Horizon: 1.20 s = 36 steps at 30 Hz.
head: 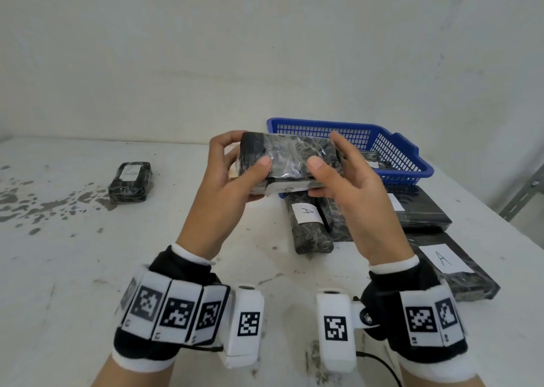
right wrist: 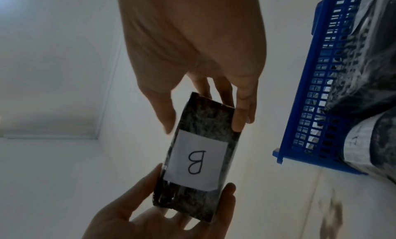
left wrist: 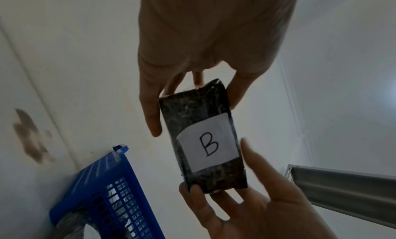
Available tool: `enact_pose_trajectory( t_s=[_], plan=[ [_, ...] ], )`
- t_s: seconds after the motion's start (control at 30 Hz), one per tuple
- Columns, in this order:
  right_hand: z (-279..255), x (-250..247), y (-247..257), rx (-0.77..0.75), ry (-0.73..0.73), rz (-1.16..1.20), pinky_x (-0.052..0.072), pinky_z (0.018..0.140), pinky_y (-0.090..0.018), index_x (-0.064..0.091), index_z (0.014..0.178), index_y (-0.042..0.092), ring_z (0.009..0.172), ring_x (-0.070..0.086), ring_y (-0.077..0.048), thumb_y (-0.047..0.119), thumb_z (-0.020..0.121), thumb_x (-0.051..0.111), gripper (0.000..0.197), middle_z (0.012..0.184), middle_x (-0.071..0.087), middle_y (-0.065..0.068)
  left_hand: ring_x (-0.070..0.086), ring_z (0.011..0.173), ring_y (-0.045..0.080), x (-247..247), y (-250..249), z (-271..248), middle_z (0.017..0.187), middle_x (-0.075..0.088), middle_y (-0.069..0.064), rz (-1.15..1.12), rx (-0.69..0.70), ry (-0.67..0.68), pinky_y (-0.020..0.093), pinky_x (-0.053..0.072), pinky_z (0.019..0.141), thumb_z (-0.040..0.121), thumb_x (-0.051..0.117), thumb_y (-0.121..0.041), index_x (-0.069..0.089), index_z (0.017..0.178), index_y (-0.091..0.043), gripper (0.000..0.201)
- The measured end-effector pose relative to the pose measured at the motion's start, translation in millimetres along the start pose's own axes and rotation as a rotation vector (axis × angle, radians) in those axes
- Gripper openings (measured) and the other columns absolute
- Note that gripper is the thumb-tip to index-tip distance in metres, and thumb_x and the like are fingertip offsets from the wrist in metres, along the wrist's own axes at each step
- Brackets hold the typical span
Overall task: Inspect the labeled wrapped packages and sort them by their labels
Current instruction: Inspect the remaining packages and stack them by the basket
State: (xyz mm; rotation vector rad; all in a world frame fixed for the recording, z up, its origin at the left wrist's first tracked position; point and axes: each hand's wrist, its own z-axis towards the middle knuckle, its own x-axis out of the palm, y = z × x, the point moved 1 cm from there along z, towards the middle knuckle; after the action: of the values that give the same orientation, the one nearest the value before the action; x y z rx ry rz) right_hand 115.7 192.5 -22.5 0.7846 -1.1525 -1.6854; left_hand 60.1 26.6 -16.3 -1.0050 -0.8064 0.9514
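Observation:
Both hands hold one black film-wrapped package (head: 290,158) in the air above the middle of the white table (head: 88,269). My left hand (head: 244,154) grips its left end and my right hand (head: 326,151) grips its right end, thumbs on top. Its white label faces down and away from the head camera. In the wrist views that label (left wrist: 209,146) reads B, on the package (right wrist: 197,158). Another small wrapped package (head: 131,182) lies alone on the table's left side, and its handwritten label is unclear.
A blue plastic basket (head: 309,121) stands at the back right with wrapped packages inside. In front of it lie a package labelled A (head: 309,222), one beside it (head: 335,225), and two flat black packages (head: 424,210), the nearer (head: 453,269) labelled A. A metal post (head: 524,192) stands past the right edge.

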Motion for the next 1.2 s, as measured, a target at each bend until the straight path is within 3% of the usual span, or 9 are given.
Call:
enact_pose_trajectory(
  t_s=[0.13, 0.2, 0.4, 0.6, 0.73, 0.8, 0.93, 1.1, 1.2],
  plan=[
    [-0.3, -1.1, -0.4, -0.019, 0.022, -0.019, 0.058, 0.088, -0.027, 0.048, 0.144, 0.029, 0.105, 0.069, -0.003, 0.021, 0.086, 0.073, 0.064, 0.111, 0.072, 0.019, 0.067, 0.094, 0.006, -3.4, 3.2, 1.0, 0.118, 0.063, -0.011, 0.121, 0.008, 0.026, 0.033, 0.058, 0.085, 0.091, 0.064, -0.029, 0.051, 0.123, -0.035, 0.035],
    [0.4, -2.1, -1.1, -0.023, 0.011, -0.022, 0.057, 0.093, -0.029, 0.051, 0.14, 0.03, 0.106, 0.07, -0.007, 0.018, 0.09, 0.071, 0.056, 0.108, 0.074, 0.016, 0.066, 0.098, 0.007, -3.8, 4.3, 0.5, 0.115, 0.064, -0.011, 0.127, 0.019, 0.039, 0.033, 0.058, 0.086, 0.093, 0.06, -0.024, 0.052, 0.122, -0.034, 0.032],
    [2.0, -6.6, 1.2, 0.003, -0.006, 0.038, 0.054, 0.101, -0.047, 0.06, 0.131, 0.028, 0.108, 0.07, -0.024, 0.028, 0.09, 0.065, 0.042, 0.11, 0.074, -0.01, 0.065, 0.093, 0.0, -3.6, 1.2, 1.2, 0.116, 0.064, -0.004, 0.035, -0.003, 0.063, 0.022, 0.056, 0.078, 0.101, 0.044, -0.019, 0.055, 0.127, -0.023, 0.028],
    [0.8, -6.1, 0.2, 0.0, -0.018, 0.011, 0.054, 0.093, -0.037, 0.066, 0.111, 0.024, 0.088, 0.069, -0.013, 0.024, 0.094, 0.065, 0.017, 0.085, 0.075, 0.002, 0.064, 0.082, -0.001, -2.8, 2.7, 1.1, 0.097, 0.063, -0.008, 0.079, 0.017, 0.023, 0.019, 0.053, 0.07, 0.098, 0.05, -0.026, 0.056, 0.119, -0.022, 0.022],
    [-3.4, 4.6, 2.2, -0.022, -0.015, -0.047, 0.053, 0.086, -0.057, 0.067, 0.098, 0.032, 0.084, 0.062, -0.03, 0.044, 0.083, 0.075, 0.021, 0.096, 0.066, -0.029, 0.063, 0.076, -0.002, -0.1, 3.4, 0.0, 0.089, 0.062, -0.01, 0.133, 0.046, -0.004, 0.017, 0.051, 0.067, 0.085, 0.061, -0.036, 0.055, 0.116, -0.024, 0.033],
    [-4.0, 5.7, 2.6, -0.026, -0.004, -0.05, 0.056, 0.088, -0.054, 0.065, 0.101, 0.03, 0.089, 0.069, -0.031, 0.042, 0.081, 0.079, 0.027, 0.098, 0.071, -0.019, 0.064, 0.075, -0.004, 1.0, 3.4, -0.7, 0.087, 0.064, -0.014, 0.141, 0.052, -0.012, 0.015, 0.051, 0.067, 0.081, 0.063, -0.039, 0.054, 0.116, -0.024, 0.04],
    [-4.1, 4.4, 2.4, -0.056, 0.04, -0.057, 0.059, 0.084, -0.032, 0.061, 0.106, 0.029, 0.093, 0.073, -0.015, 0.038, 0.072, 0.077, 0.039, 0.1, 0.076, 0.003, 0.066, 0.079, -0.006, 1.8, 4.0, -1.5, 0.091, 0.066, -0.015, 0.138, 0.06, -0.019, 0.011, 0.05, 0.067, 0.087, 0.063, -0.029, 0.05, 0.12, -0.022, 0.036],
    [-2.6, 2.7, -4.0, -0.121, 0.045, -0.125, 0.051, 0.102, -0.044, 0.057, 0.118, 0.037, 0.121, 0.061, -0.015, 0.032, 0.078, 0.085, 0.049, 0.127, 0.065, 0.009, 0.068, 0.089, -0.004, 0.3, 3.9, -1.4, 0.103, 0.066, -0.013, 0.133, 0.011, 0.025, 0.013, 0.053, 0.073, 0.088, 0.06, -0.036, 0.034, 0.133, -0.029, 0.052],
    [-0.4, -1.5, -6.8, -0.143, 0.056, -0.121, 0.047, 0.104, -0.03, 0.041, 0.142, 0.045, 0.133, 0.048, 0.002, 0.026, 0.081, 0.082, 0.076, 0.148, 0.048, 0.016, 0.067, 0.095, -0.002, -0.2, 3.7, 0.5, 0.123, 0.061, -0.009, 0.106, -0.066, 0.019, 0.027, 0.059, 0.079, 0.085, 0.056, -0.048, 0.031, 0.14, -0.032, 0.062]
  ],
)
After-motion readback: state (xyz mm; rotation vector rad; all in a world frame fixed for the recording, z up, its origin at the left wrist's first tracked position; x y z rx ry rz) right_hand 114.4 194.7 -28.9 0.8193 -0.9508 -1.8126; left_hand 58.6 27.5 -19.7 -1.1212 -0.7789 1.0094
